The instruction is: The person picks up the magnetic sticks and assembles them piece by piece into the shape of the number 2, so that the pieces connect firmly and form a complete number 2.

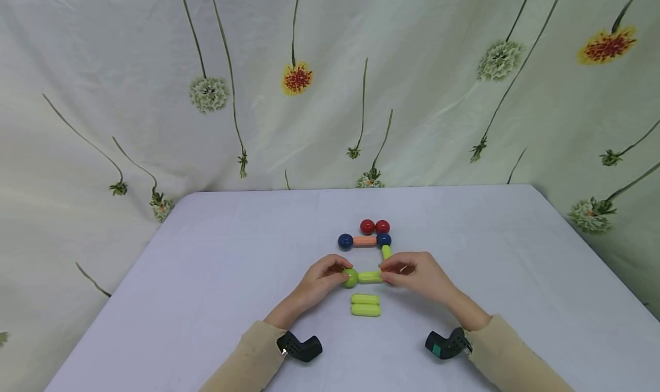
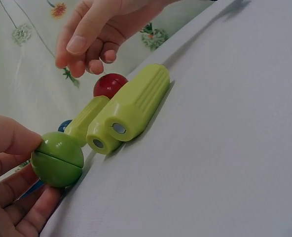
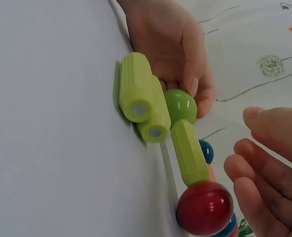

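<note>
In the head view my left hand [image 1: 325, 280] pinches a green ball [image 1: 350, 277] between thumb and fingers on the table. A yellow-green magnetic stick [image 1: 369, 277] runs from that ball to the right. At its far end sits a red ball [image 3: 205, 208], which the right hand hides in the head view. My right hand [image 1: 417, 274] hovers beside this end, its fingers loosely bent and apart from the red ball in the right wrist view. Another yellow-green stick [image 1: 387, 252] leads back from there to a blue ball [image 1: 384, 239].
A salmon stick [image 1: 364, 241] joins that blue ball to a second blue ball [image 1: 345, 242]. Two red balls [image 1: 374, 226] lie behind. Nearer me, two loose yellow-green sticks [image 1: 365, 305] lie side by side on the white table [image 1: 247, 231]. A flowered cloth [image 1: 330, 122] hangs behind.
</note>
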